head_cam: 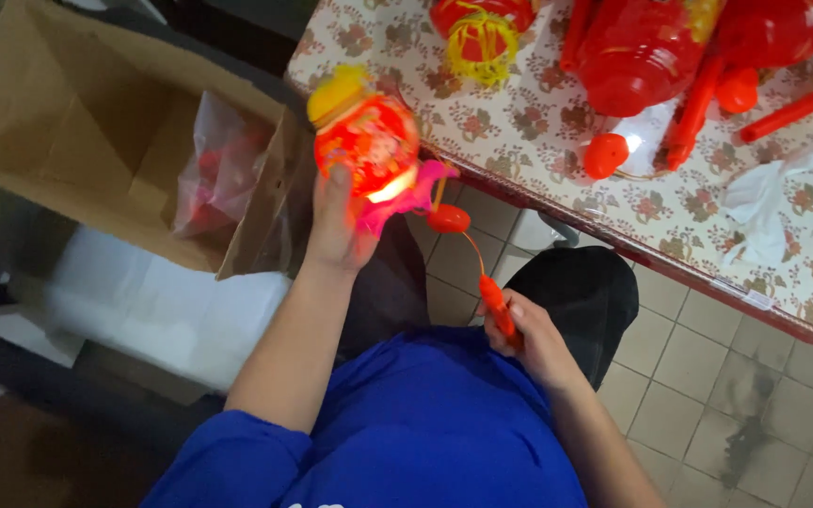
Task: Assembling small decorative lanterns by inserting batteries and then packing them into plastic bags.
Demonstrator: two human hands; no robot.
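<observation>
My left hand [336,221] holds up a small red toy lantern [366,143] with a yellow top and a pink base; it glows from inside. A thin cord with a red bead [449,218] runs from the lantern down to an orange-red handle stick [498,306], which my right hand [529,337] grips over my lap. Both hands are in front of the table edge, above my blue shirt and dark trousers.
A table with a flowered cloth [538,132] at the upper right carries several red lanterns [637,52], orange sticks [795,110] and white plastic wrapping [764,202]. An open cardboard box [96,122] at the left holds a plastic bag [218,165]. Tiled floor [708,376] lies at the right.
</observation>
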